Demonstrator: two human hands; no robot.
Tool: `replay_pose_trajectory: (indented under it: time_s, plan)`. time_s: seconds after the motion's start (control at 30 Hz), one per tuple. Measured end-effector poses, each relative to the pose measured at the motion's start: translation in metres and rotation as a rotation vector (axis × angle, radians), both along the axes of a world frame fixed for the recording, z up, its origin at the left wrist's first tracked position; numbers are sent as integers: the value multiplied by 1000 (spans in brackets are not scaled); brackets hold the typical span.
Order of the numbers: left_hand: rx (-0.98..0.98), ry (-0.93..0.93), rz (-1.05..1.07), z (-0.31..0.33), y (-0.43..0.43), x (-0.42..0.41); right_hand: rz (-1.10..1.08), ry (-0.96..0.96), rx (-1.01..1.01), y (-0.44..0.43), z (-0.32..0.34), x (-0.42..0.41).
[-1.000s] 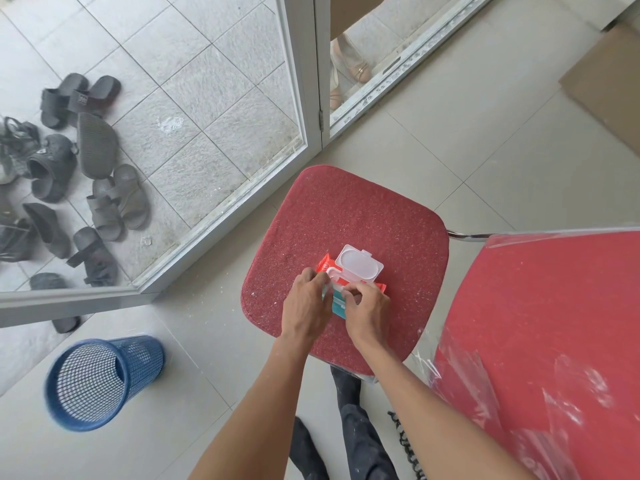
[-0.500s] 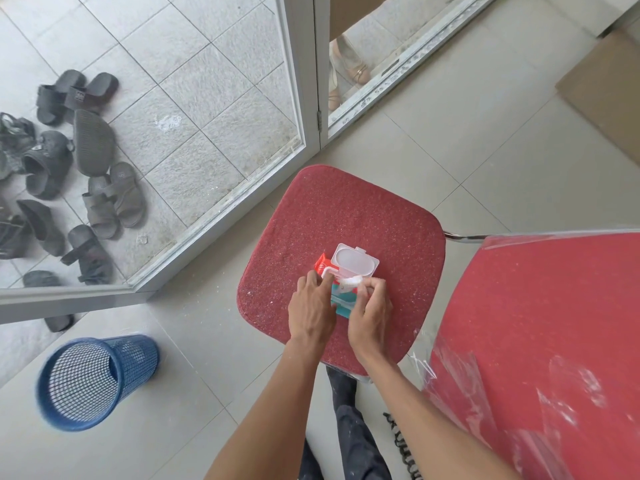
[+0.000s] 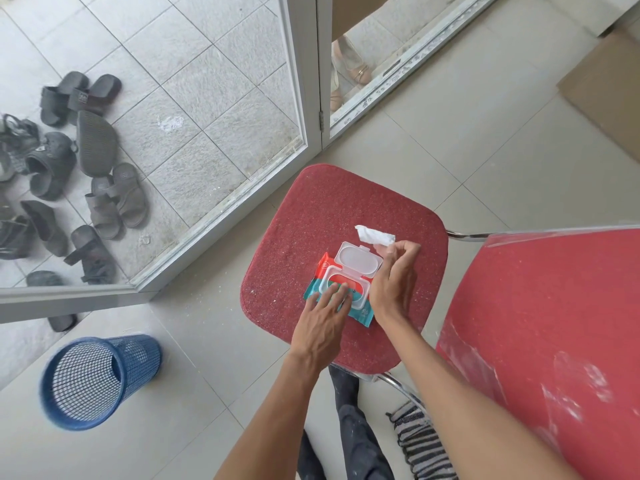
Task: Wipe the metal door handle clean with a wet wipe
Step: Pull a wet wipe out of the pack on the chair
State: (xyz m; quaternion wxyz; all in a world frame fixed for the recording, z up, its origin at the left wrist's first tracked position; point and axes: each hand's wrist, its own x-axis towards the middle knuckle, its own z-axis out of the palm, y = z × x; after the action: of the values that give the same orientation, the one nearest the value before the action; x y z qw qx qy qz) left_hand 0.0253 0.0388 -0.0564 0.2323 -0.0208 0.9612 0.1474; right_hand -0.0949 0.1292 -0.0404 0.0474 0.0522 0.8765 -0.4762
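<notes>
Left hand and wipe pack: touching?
Touching. The head view shows the left hand lying flat with its fingers pressed on the wipe pack, no gap visible, while the right hand lifts a wipe.

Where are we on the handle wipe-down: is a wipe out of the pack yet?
Done: the wipe pack on the red stool has its lid flipped open, and a wet wipe is out. In hand: the right hand pinches that wipe above the pack, while the left hand presses the pack flat. Left: closing the lid, if wanted, and all the wiping; no door handle is in view.
</notes>
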Motion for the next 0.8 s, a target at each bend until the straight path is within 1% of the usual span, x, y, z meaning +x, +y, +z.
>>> replay_pose_trajectory:
  time_s: [0.1,0.2,0.27,0.3,0.37,0.43,0.5,0.57,0.63,0.73,0.8]
  plan:
    - [74,73,56,8,-3,7,26,-21,-28,0,-1,11]
    - [47,125,248,15,-10,14,79,-43,-35,3,-5,31]
    - [18,132,340,17,-14,15,90,25,23,3,-8,42]
    - [17,119,348,17,-17,16,75,66,43,3,-10,43]
    - [23,87,288,17,-23,17,15,95,27,-1,-10,36]
    - [33,62,199,15,-27,20,-27,75,30,-3,-11,19]
    - [40,31,166,15,-27,21,-13,30,75,0,-12,3]
    - [44,21,207,15,-25,20,53,11,124,3,-12,-4]
    - [63,38,275,17,-22,18,105,39,128,6,-11,0]
    - [82,101,354,19,-15,15,160,53,85,12,-10,22]
    - [76,143,400,18,-13,12,211,47,97,16,-13,44]
